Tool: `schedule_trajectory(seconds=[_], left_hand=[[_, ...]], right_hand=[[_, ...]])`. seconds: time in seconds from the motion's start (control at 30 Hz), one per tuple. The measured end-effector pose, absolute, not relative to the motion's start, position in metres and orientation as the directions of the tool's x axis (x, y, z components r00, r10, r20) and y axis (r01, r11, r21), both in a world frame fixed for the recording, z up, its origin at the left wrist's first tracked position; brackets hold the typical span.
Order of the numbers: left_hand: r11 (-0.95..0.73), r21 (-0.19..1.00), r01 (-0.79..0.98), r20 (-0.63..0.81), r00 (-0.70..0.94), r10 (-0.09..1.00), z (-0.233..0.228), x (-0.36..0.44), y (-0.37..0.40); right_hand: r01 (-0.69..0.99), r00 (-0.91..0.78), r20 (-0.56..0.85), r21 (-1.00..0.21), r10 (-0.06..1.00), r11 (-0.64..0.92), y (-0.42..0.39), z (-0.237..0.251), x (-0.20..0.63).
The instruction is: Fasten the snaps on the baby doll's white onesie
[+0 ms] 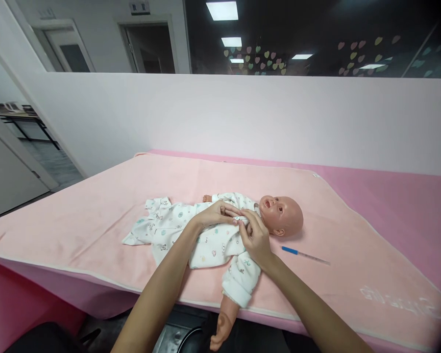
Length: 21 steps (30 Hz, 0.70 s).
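A baby doll (282,214) lies on its back on a pale pink blanket (95,215), head to the right. It wears a white patterned romper (176,223). One doll arm hangs over the table's front edge. My left hand (213,214) rests on the doll's chest, fingers pinching the romper's front near the collar. My right hand (256,235) meets it from the right, fingertips gripping the same strip of cloth just below the doll's chin.
A thin thermometer with a blue end (304,254) lies on the blanket right of my right hand. The blanket covers a pink table (400,196) set against a white partition wall (242,117). An open doorway is at the left.
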<state>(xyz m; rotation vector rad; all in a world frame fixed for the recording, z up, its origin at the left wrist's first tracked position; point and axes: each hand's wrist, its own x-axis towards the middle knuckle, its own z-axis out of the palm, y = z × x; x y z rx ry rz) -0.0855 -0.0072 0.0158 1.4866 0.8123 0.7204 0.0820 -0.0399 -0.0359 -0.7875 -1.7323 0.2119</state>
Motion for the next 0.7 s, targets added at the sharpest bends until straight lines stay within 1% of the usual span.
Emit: schedule_trajectory(seconds=[0.13,0.3,0.4,0.53,0.7], left_hand=[[-0.045,0.997,0.062,0.006,0.512,0.859,0.0172,-0.0844,-0.0098],[-0.115,0.989,0.095,0.053,0.499,0.865,0.0191,-0.0826,-0.0080],[-0.158,0.979,0.128,0.082,0.461,0.883,0.0171,-0.0824,-0.0062],[-0.164,0.974,0.156,0.082,0.431,0.899,0.0145,-0.0827,-0.0052],[-0.145,0.977,0.159,0.061,0.439,0.896,0.0142,-0.0840,-0.0054]], right_hand=[[0.407,-0.093,0.775,-0.544,0.625,0.734,-0.0396,-0.0334,0.0847],[0.421,-0.089,0.792,-0.520,0.605,0.743,-0.0379,-0.0342,0.0876],[0.412,-0.107,0.799,-0.505,0.591,0.758,-0.0369,-0.0352,0.0882],[0.399,-0.135,0.802,-0.493,0.582,0.773,-0.0368,-0.0348,0.0885],[0.392,-0.152,0.806,-0.482,0.572,0.784,-0.0372,-0.0339,0.0885]])
